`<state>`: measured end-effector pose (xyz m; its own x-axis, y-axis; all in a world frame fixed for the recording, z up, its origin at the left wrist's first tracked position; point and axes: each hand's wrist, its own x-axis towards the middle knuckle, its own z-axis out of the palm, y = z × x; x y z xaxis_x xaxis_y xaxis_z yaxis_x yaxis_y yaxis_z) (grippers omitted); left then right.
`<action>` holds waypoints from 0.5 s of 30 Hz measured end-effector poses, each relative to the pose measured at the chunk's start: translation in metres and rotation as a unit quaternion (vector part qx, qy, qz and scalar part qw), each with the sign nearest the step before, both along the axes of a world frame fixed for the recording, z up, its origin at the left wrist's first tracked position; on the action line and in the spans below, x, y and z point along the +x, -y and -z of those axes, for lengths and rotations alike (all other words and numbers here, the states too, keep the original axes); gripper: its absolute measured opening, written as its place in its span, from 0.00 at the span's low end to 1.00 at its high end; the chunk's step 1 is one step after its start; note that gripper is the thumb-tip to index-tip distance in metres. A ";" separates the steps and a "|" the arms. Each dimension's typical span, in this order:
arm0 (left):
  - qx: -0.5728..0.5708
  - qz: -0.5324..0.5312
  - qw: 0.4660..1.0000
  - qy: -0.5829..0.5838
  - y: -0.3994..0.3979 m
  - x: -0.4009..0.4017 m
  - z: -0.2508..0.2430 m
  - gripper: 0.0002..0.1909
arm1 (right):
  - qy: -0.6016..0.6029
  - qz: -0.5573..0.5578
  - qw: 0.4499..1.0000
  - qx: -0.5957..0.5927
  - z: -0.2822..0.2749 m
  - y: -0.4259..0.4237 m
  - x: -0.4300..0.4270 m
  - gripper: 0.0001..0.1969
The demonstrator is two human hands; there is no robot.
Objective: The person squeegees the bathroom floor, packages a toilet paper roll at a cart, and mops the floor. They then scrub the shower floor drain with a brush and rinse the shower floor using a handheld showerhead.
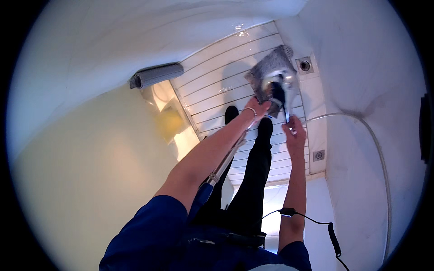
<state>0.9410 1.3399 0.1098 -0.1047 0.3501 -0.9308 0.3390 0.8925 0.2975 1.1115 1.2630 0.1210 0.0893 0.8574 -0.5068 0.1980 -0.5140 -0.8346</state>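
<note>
My right hand (295, 130) is closed around the chrome handle of a hand shower (278, 91), whose hose leads away to the right. The dark, blurred shower head is over a grey cloth or mop pad (271, 64). My left hand (260, 106) grips the cloth's lower edge, its fingers partly hidden. A metal pole (225, 164) with a blue end section slants up under my left forearm towards that hand; whether the hand also touches the pole is not plain. Clear glare, perhaps water, surrounds the shower head.
Slatted white floor (210, 78) lies under my dark shoes. An uncovered square drain (304, 65) and a grated one (318, 155) line the right wall. A rolled grey mat (159, 75) is at the upper left, above a blurred yellow object (169, 121). The shower hose (373, 135) curves along the right wall.
</note>
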 end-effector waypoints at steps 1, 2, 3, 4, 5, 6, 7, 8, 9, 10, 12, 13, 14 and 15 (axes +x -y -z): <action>-0.020 -0.005 1.000 0.002 0.004 0.004 -0.001 0.19 | 0.018 0.013 1.000 -0.014 -0.001 -0.003 0.004 0.20; -0.051 -0.018 0.999 0.004 0.007 0.007 0.000 0.20 | 0.017 0.049 0.998 -0.028 -0.002 -0.005 0.008 0.17; -0.057 -0.025 0.998 -0.001 0.011 0.009 0.001 0.20 | 0.019 0.056 0.998 0.010 -0.005 -0.002 0.012 0.15; -0.040 -0.034 0.999 -0.004 0.014 0.011 0.003 0.20 | 0.022 0.040 0.999 0.007 -0.009 0.003 0.015 0.14; -0.023 -0.043 0.999 -0.007 0.018 0.012 0.006 0.20 | 0.048 0.046 0.998 -0.016 -0.014 0.010 0.019 0.13; -0.016 -0.036 0.999 -0.012 0.020 0.012 0.010 0.17 | 0.050 -0.003 0.999 -0.008 -0.019 0.020 0.020 0.13; -0.015 -0.041 0.999 -0.010 0.022 0.010 0.014 0.17 | 0.087 -0.022 0.996 -0.014 -0.024 0.031 0.019 0.14; -0.024 -0.091 0.995 0.010 0.023 0.007 0.017 0.15 | 0.039 -0.020 0.999 -0.030 -0.025 0.040 0.016 0.14; -0.042 -0.151 0.987 0.046 0.023 0.004 0.019 0.13 | 0.018 -0.050 0.998 -0.036 -0.026 0.047 0.012 0.17; -0.065 -0.262 0.957 0.106 0.023 0.000 0.021 0.14 | 0.030 -0.073 0.997 -0.013 -0.025 0.053 0.010 0.18; -0.110 -0.367 0.909 0.161 0.024 -0.009 0.020 0.15 | 0.032 -0.096 0.995 -0.015 -0.019 0.057 0.006 0.20; -0.021 -0.052 0.998 -0.011 0.025 -0.013 0.019 0.17 | 0.032 -0.100 0.994 -0.002 -0.016 0.057 0.005 0.20; -0.021 -0.055 0.998 0.000 0.027 -0.016 0.017 0.19 | 0.042 -0.056 0.997 -0.014 -0.013 0.055 0.005 0.20; -0.022 -0.038 0.999 0.022 0.028 -0.019 0.016 0.20 | 0.055 0.011 0.998 -0.035 -0.010 0.053 0.006 0.20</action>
